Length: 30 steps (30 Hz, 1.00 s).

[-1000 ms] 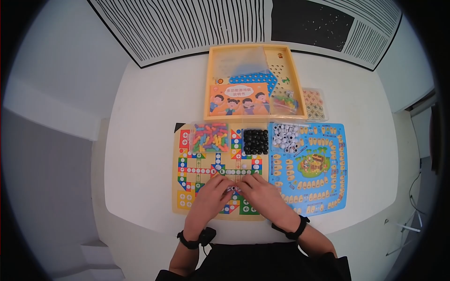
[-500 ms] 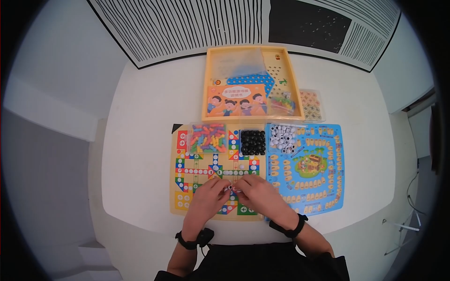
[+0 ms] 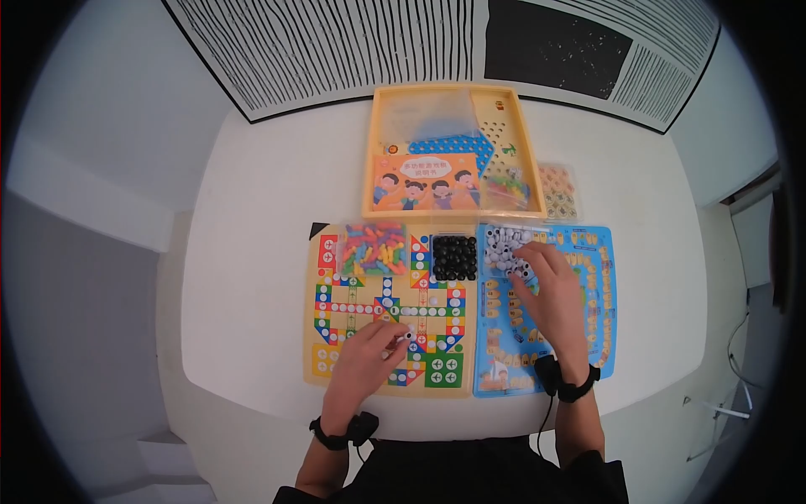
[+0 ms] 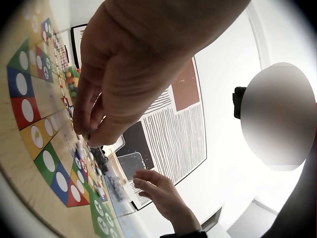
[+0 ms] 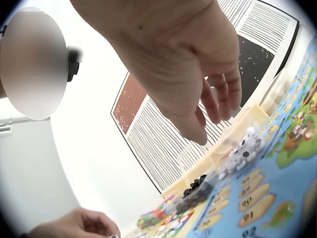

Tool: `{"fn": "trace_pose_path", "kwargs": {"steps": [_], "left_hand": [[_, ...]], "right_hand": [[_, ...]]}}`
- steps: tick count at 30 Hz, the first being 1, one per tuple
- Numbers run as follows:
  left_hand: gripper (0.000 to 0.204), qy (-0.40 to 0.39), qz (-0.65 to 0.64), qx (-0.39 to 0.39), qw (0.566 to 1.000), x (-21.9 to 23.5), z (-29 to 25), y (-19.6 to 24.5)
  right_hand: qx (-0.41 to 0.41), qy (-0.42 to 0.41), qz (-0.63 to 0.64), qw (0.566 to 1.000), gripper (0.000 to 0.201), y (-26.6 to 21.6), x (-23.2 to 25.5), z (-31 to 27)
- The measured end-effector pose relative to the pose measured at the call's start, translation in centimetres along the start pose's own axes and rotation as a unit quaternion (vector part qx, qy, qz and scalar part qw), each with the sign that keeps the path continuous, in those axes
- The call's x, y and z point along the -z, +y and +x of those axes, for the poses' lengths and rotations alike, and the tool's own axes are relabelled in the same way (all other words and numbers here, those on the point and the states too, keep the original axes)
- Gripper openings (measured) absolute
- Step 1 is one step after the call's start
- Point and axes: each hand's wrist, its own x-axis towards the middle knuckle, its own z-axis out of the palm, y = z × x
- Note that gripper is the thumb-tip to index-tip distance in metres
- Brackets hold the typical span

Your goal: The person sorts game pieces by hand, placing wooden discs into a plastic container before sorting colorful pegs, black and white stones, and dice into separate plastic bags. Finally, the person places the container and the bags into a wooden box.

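Note:
My left hand (image 3: 366,361) is low over the patterned cross-track board (image 3: 340,319), thumb and fingertips pinching a small white piece (image 3: 409,335). In the left wrist view the fingers of that left hand (image 4: 119,74) come down close to the board. Over the clear box of white-and-black pieces (image 3: 501,244) hovers my right hand (image 3: 554,298), thumb and fingers apart. The right wrist view shows the right hand (image 5: 183,74) above and to the side of those white pieces (image 5: 246,151), with nothing visible in its fingers.
A box of black pieces (image 3: 454,257) and one of colourful pegs (image 3: 374,249) stand on the cross-track board. The blue board (image 3: 546,336) lies at right. Behind are a yellow-framed tray (image 3: 369,151) holding an orange booklet (image 3: 426,181), and a clear box (image 3: 561,191).
My right hand has left the left hand and moved right and away from me to the white pieces, its fingers now apart. The left hand has stayed nearly in place over the board.

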Motion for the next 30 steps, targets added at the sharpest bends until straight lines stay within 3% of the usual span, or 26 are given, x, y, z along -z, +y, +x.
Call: {"fn": "trace_pose_path", "kwargs": {"steps": [1, 5, 8, 11, 15, 19, 22, 25, 30], "left_hand": [[0.020, 0.006, 0.008, -0.004, 1.000, 0.2, 0.0, 0.2], [0.020, 0.004, 0.011, -0.003, 1.000, 0.6, 0.5, 1.1], [0.020, 0.050, 0.022, 0.017, 0.998, 1.4, 1.1, 2.3], [0.020, 0.115, 0.005, -0.029, 0.993, 2.4, 2.2, 3.7], [0.019, 0.095, -0.009, -0.084, 0.992, 2.2, 4.5, 6.5], [0.020, 0.057, -0.014, -0.172, 0.983, -0.6, 7.9, 8.8], [0.023, 0.028, 0.005, -0.207, 0.978, -3.8, 11.3, 8.2], [0.028, -0.028, 0.053, -0.164, 0.985, -5.7, 14.2, 7.2], [0.032, 0.001, -0.008, -0.096, 0.995, -3.2, 12.1, 6.1]], "right_hand": [[0.003, -0.001, 0.003, 1.000, 0.025, -0.4, -0.4, -0.6], [0.060, -0.173, 0.146, 0.972, 0.034, -3.9, -2.5, -4.4], [0.071, -0.219, 0.134, 0.964, 0.034, -5.2, -4.4, -6.3], [0.079, -0.208, 0.128, 0.967, 0.029, -5.3, -4.8, -6.6], [0.092, -0.193, 0.141, 0.967, 0.020, -4.8, -5.4, -6.7], [0.089, -0.192, 0.142, 0.967, 0.016, -4.7, -5.6, -6.6], [0.093, -0.138, 0.156, 0.974, 0.015, -4.5, -5.7, -6.9], [0.086, -0.162, 0.185, 0.965, 0.015, -4.1, -5.9, -7.2], [0.064, -0.181, 0.258, 0.947, 0.013, -3.3, -5.2, -7.3]]}}
